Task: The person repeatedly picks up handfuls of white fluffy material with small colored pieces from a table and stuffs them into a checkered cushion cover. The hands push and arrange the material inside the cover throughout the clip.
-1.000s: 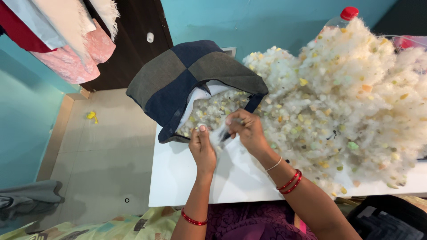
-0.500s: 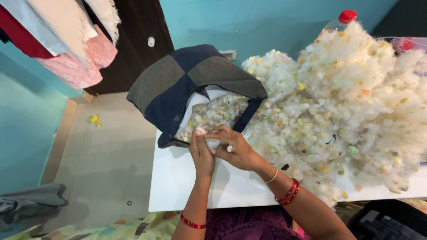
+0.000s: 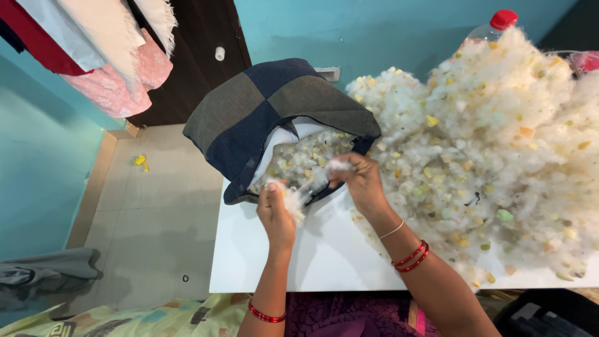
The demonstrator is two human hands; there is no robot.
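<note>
A patchwork cushion cover [image 3: 249,112] of grey and dark blue squares lies open at the white table's [image 3: 312,256] far left corner, part filled with white stuffing. My left hand [image 3: 276,212] pinches one end of a clump of white stuffing [image 3: 299,196] just in front of the cover's opening. My right hand [image 3: 362,181] grips the other end, and thin fibres stretch between the two hands. A big heap of white stuffing with coloured foam bits [image 3: 493,137] covers the table's right side.
A clear bottle with a red cap [image 3: 496,24] stands behind the heap. Clothes [image 3: 93,50] hang at the top left over a tiled floor [image 3: 150,218]. Grey cloth [image 3: 43,274] lies on the floor at the left. A dark bag [image 3: 549,315] sits at the bottom right.
My hands were pressed together on the clump half a second ago. They have now moved apart, pulling the stuffing into strands.
</note>
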